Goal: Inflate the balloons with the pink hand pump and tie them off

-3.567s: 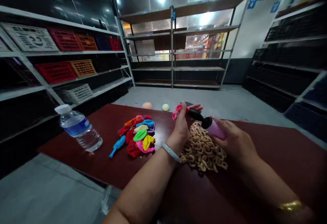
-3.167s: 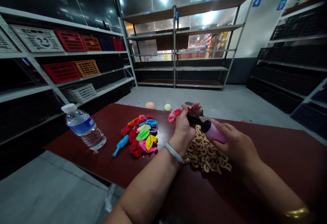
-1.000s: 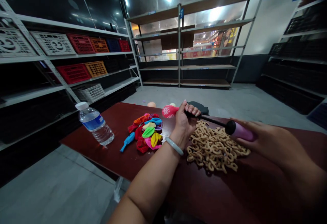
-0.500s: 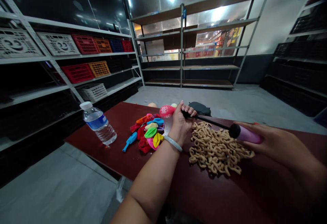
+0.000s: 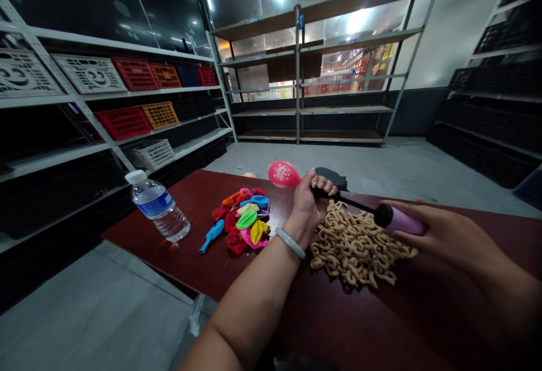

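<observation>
My left hand point(image 5: 308, 204), a pale bangle on its wrist, is closed around the black end of a hand balloon pump point(image 5: 406, 222). A partly inflated red balloon point(image 5: 282, 173) with a white print sticks out from that end. The pump's thin black rod is drawn out between my hands. My right hand point(image 5: 453, 235) grips the pink-purple part at the right; some of its fingers are hidden. Below the rod lies a heap of tan, curled snack-like pieces point(image 5: 355, 249). Left of my left wrist is a pile of limp, colourful balloons point(image 5: 245, 218).
A water bottle point(image 5: 160, 207) with a white cap stands on the left of the dark red table point(image 5: 169, 258). A dark object point(image 5: 332, 178) shows beyond the far edge. Shelves with plastic crates point(image 5: 135, 73) line the left wall, with a tall rack point(image 5: 297, 77) behind.
The red balloon has swollen and risen a little. Both hands stay on the pump, its rod still drawn out. The camera view has shifted slightly.
</observation>
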### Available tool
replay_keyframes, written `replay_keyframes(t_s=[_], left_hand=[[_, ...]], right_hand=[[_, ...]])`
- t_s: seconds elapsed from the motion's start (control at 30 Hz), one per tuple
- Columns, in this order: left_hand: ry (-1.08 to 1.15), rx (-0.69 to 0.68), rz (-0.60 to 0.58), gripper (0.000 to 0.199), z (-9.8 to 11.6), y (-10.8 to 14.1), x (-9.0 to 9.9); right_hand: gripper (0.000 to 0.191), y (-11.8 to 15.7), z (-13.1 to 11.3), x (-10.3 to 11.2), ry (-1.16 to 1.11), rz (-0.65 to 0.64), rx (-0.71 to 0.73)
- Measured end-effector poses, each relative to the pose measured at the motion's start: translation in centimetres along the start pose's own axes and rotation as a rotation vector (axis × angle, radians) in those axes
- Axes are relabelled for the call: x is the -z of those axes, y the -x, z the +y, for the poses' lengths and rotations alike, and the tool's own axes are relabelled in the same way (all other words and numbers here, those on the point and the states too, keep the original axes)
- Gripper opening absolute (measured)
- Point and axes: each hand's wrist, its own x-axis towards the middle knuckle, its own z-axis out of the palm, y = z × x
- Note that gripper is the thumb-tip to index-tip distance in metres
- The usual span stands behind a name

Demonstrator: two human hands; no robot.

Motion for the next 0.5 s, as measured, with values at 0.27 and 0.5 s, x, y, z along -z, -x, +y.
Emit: replay_keyframes(t_s=[0.27, 0.5], left_hand=[[-0.045, -0.008, -0.066, 0.047, -3.9, 2.7, -1.7], [-0.098, -0.089, -0.028, 0.053, -4.6, 4.2, -2.8]], right_hand=[[0.056, -0.1, -4.2, -1.0, 0.011, 0.1, 0.079], [0.058, 0.0, -7.6, -2.6, 0.217, 0.215, 0.077]])
